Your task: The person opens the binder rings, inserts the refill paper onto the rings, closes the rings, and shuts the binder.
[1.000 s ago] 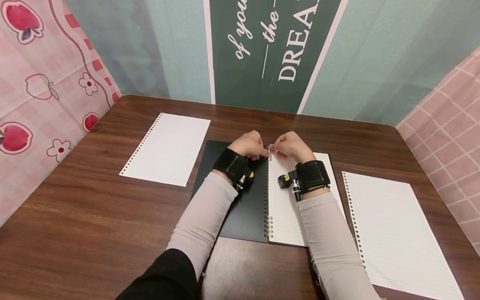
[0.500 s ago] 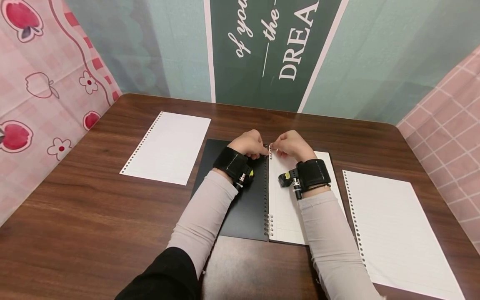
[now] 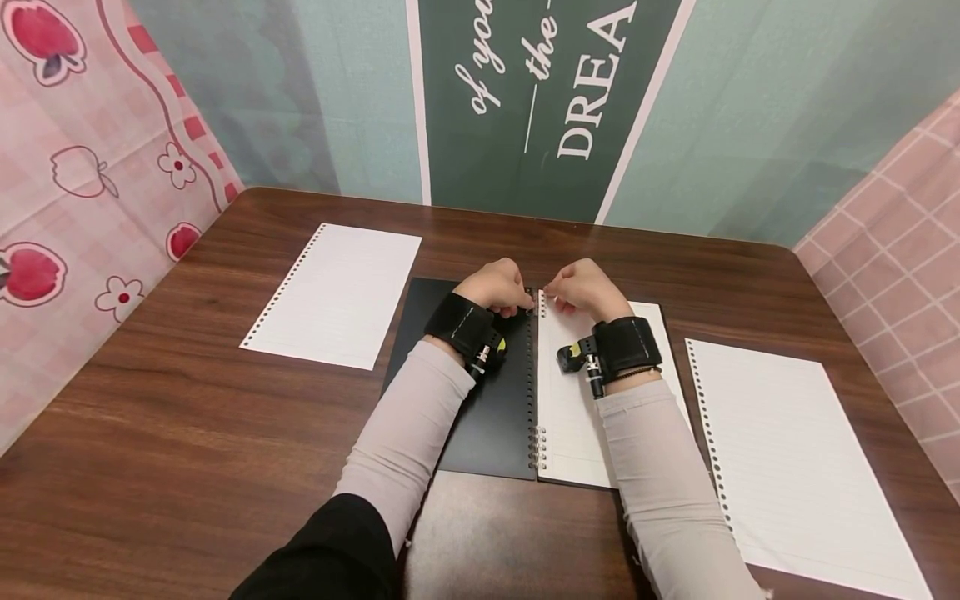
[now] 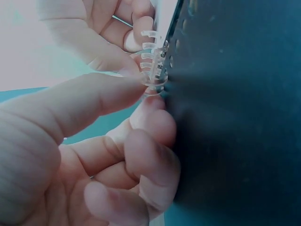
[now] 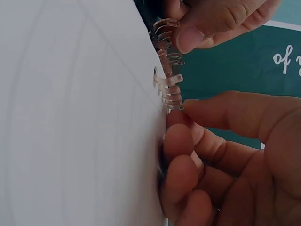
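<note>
A loose-leaf notebook lies open, its black cover (image 3: 480, 442) on the left and lined pages (image 3: 573, 433) on the right. At the top of its spine, my left hand (image 3: 495, 287) pinches the clear plastic binding rings (image 4: 151, 56) between thumb and forefinger. My right hand (image 3: 587, 290) faces it from the page side, thumb and forefinger pinching the end of the same rings. In both wrist views the ring halves look parted there, at least in part. Lower on the spine, another set of binding rings (image 3: 538, 450) stands free of both hands.
One loose punched sheet (image 3: 337, 296) lies to the left of the notebook, and a second punched sheet (image 3: 806, 467) to the right. The brown wooden table (image 3: 187, 442) ends at a teal curtain (image 3: 360, 100) at the back.
The right hand has shifted slightly right, away from the left hand. A narrow gap now shows between their fingertips, with the upper ring ends visible in it.
</note>
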A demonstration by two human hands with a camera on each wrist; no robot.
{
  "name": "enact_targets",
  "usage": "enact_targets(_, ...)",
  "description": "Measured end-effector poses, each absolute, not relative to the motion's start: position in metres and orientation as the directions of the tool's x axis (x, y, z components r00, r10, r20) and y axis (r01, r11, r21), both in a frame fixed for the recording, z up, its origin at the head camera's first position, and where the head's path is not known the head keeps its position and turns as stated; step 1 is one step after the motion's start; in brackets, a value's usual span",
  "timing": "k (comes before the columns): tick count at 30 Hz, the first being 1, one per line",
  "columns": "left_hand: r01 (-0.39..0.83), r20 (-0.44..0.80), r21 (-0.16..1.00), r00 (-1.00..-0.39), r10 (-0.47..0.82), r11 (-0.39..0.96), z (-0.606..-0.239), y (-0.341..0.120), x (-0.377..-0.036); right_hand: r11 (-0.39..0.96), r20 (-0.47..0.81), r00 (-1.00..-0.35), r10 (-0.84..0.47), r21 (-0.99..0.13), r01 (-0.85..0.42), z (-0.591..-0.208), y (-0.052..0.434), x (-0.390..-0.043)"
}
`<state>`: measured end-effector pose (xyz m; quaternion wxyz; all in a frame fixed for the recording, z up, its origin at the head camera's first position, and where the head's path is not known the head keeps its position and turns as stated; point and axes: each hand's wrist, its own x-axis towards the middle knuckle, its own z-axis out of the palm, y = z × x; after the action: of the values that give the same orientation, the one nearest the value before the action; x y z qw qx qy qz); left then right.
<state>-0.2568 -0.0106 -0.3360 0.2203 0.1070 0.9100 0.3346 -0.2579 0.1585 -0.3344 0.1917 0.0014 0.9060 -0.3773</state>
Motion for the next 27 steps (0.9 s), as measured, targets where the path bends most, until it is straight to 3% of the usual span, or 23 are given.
enact_targets(27,0.067,-0.329,0.592,-0.889,0.317,0.803,-0.3288,-0.0081,-0.2507,0.733,-0.353,-0.927,-0.127,-0.663,0.152,-0.3329,0.1557,-0.2548)
